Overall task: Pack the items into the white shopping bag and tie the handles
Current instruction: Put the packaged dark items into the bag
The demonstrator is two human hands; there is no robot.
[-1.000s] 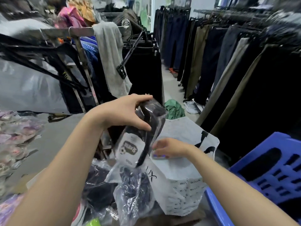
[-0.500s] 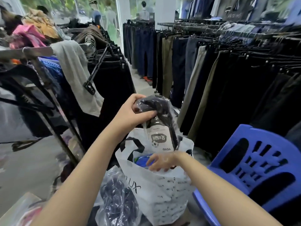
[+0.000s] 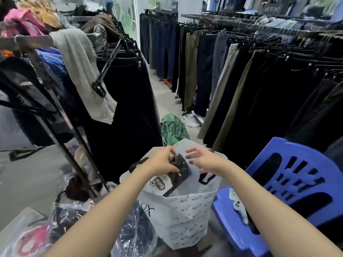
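Observation:
The white shopping bag [image 3: 182, 217] with small printed logos and dark handles stands open on the floor in front of me. A clear plastic packet of dark clothing with a white label [image 3: 167, 179] sits half inside the bag's mouth. My left hand [image 3: 163, 161] grips the packet's top end. Over the bag's right rim hovers my right hand [image 3: 205, 160], fingers spread and holding nothing. A bit of blue shows inside the bag beside the packet.
More plastic-wrapped garments [image 3: 133, 238] lie at the bag's left foot. A blue plastic chair [image 3: 289, 184] stands right of the bag with a small object on its seat. Racks of hanging trousers line both sides of the aisle. A green garment [image 3: 173, 129] lies on the floor beyond.
My left hand has lowered the packet from above the bag down into its mouth. My right hand has let go of the bag's rim and opened above it.

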